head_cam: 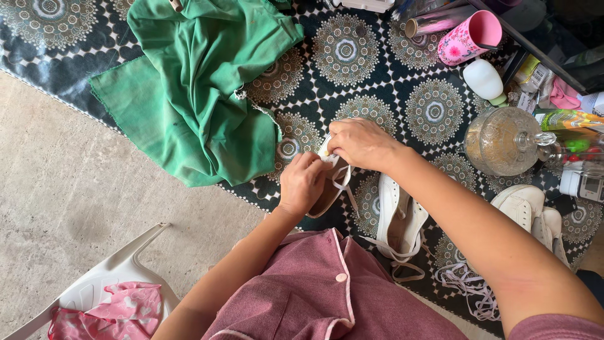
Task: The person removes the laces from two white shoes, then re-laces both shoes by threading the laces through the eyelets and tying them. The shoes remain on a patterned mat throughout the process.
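Fingers of both hands are pinched on a white shoe (331, 182) over the mat (377, 75): left hand (302, 184) steadying, right hand (360, 143) at its lace. Lacing looks unfinished; a second shoe (397, 217) lies beside, loose laces (462, 283) nearby.

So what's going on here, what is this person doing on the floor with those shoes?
A person in a pink shirt is working on a white shoe held over a patterned mat. The left hand grips the shoe's side while the right hand pinches at its front, where a white lace hangs. A second white shoe lies beside it with loose laces, another white pair sits to the right, and a green cloth lies crumpled on the mat.
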